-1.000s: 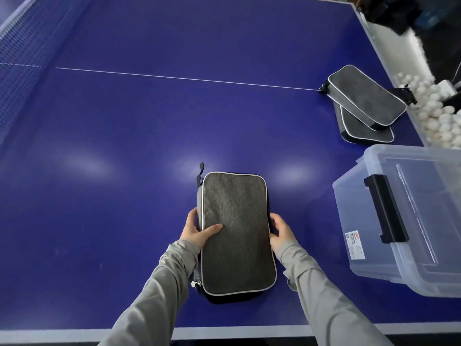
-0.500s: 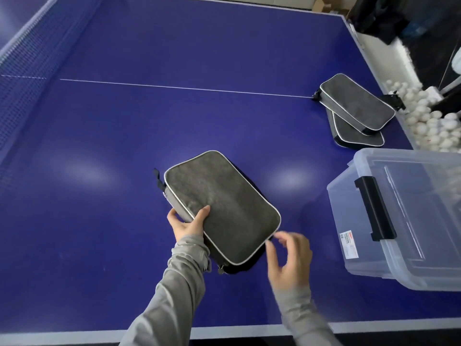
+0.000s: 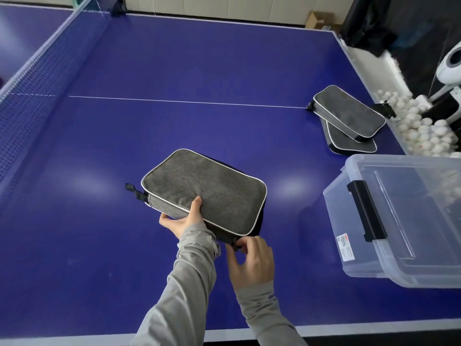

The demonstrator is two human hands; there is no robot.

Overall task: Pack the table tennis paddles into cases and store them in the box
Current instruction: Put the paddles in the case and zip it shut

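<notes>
Case point(image 3: 207, 191): heathered grey, white piping, black underside. Table point(image 3: 174, 71): deep blue, white lines. Net point(image 3: 37, 78): blue mesh, white top band. Box point(image 3: 409, 221): clear, black latch point(image 3: 366, 211). Balls point(image 3: 424, 131): white. Sleeves point(image 3: 189, 283): light grey.

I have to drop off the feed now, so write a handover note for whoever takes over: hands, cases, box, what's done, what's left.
Left hand: grips the near long edge of the grey case, held on the table.
Right hand: fingers pinch at the case's near corner, apparently the zipper; whether it is fully zipped cannot be seen.
Two more cases lie stacked at the far right.
Clear box: near right, lid on; no cases visible inside.
Done: nothing stored.
Left: finish zipping, open box, store all three cases.
</notes>
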